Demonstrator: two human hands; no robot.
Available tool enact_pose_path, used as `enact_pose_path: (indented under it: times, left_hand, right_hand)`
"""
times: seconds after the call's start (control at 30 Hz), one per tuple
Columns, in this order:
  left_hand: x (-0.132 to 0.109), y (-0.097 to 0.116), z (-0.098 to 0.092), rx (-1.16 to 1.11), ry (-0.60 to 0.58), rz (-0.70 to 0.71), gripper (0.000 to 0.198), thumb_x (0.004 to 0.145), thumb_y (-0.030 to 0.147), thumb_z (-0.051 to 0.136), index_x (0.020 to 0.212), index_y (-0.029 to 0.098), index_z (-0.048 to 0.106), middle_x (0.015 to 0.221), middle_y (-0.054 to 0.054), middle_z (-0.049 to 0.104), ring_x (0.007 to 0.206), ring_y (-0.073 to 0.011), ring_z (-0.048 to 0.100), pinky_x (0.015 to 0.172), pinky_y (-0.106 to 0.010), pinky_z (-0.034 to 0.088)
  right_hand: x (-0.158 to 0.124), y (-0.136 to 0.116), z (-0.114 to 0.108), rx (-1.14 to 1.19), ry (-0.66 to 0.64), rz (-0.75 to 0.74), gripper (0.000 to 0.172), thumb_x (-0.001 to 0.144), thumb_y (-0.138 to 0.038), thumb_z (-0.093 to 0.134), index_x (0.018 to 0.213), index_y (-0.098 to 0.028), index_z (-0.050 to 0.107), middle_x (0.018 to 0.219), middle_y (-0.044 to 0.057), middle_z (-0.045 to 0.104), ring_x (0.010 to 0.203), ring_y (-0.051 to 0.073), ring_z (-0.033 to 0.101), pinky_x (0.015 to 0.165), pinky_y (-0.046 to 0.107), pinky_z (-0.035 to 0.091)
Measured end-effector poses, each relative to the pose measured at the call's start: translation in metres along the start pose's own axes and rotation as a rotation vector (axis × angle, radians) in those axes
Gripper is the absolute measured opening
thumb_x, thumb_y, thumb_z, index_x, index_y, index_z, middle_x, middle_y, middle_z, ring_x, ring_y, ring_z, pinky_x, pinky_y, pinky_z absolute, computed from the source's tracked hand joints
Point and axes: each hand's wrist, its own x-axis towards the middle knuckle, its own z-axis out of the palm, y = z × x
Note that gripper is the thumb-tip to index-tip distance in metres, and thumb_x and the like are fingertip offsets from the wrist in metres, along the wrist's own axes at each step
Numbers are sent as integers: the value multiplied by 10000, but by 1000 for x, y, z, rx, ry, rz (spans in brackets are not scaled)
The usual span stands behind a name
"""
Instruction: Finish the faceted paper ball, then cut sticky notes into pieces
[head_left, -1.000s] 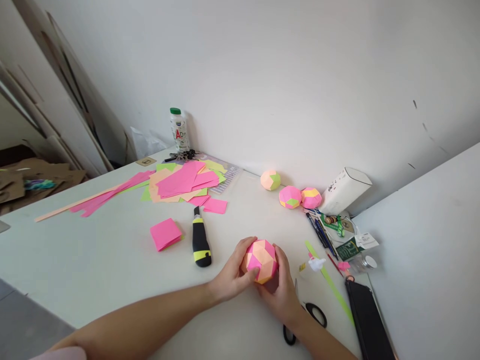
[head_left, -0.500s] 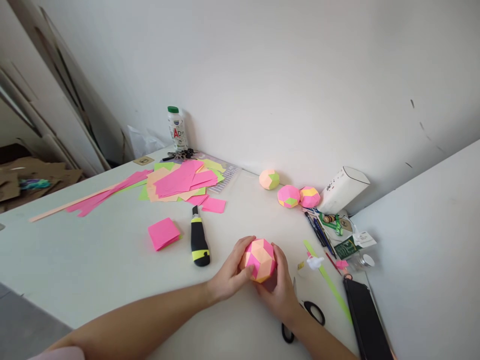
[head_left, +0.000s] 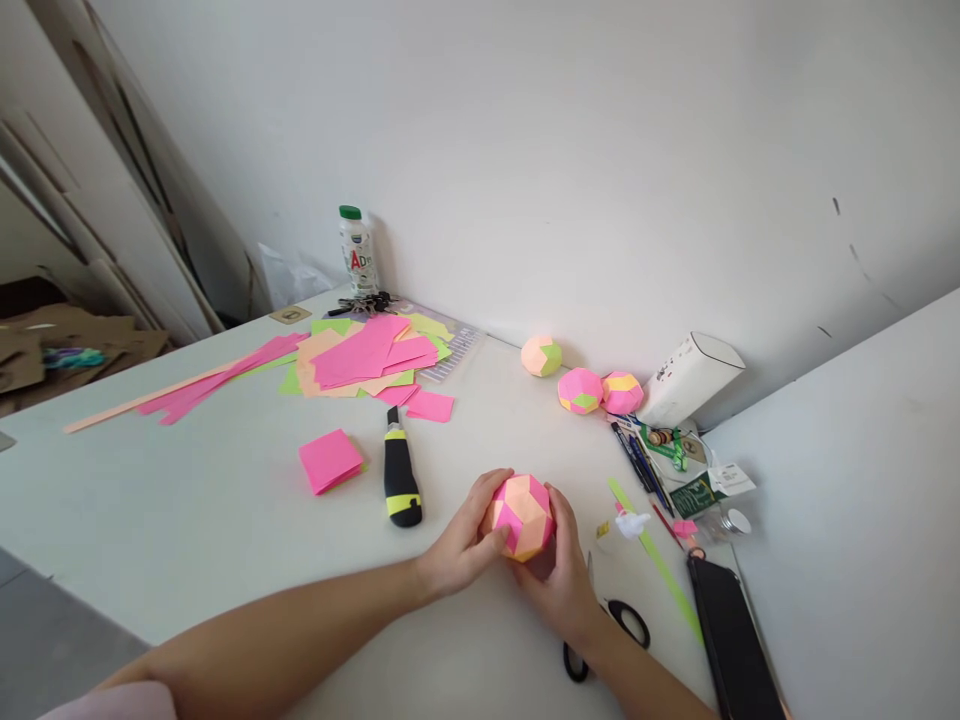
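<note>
A pink and orange folded paper ball rests low over the white table, held between both hands. My left hand wraps its left side with fingers curled on it. My right hand cups its right and underside. Three more paper balls lie by the wall: an orange and green one, a pink and green one, and a pink and yellow one.
A black and yellow utility knife and a pink note pad lie left of my hands. Loose coloured sheets, a bottle, scissors, pens, a white box and a black phone surround them.
Both hands keep hold of the paper ball in the same spot. Only the view has shifted slightly.
</note>
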Motion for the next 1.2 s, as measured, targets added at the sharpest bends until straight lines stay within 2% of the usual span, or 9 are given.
enact_pose_path:
  times: [0.27, 0.7, 1.2]
  left_hand:
    - [1, 2, 1, -5, 5, -50, 576, 907, 486, 503, 1380, 203, 338, 1396, -147, 381, 1277, -327, 394, 1068, -484, 381]
    - [2, 0, 1, 22, 3, -11, 547, 915, 462, 477, 1372, 202, 323, 1373, -147, 393, 1263, -317, 403, 1060, -497, 378]
    - [1, 2, 1, 16, 8, -43, 570, 908, 485, 498, 1375, 202, 335, 1382, -145, 392, 1263, -312, 409, 1050, -472, 400]
  right_hand:
    - [-1, 1, 0, -14, 6, -3, 789, 854, -289, 641, 1482, -210, 170, 1442, 183, 381, 1326, 318, 412, 1046, 488, 440]
    - [1, -1, -1, -19, 15, -20, 783, 850, -273, 638, 1482, -228, 178, 1432, 177, 397, 1311, 324, 431, 1036, 498, 447]
    - [1, -2, -1, -58, 17, -36, 769, 859, -278, 628, 1483, -210, 182, 1431, 181, 402, 1312, 318, 436, 1023, 486, 466]
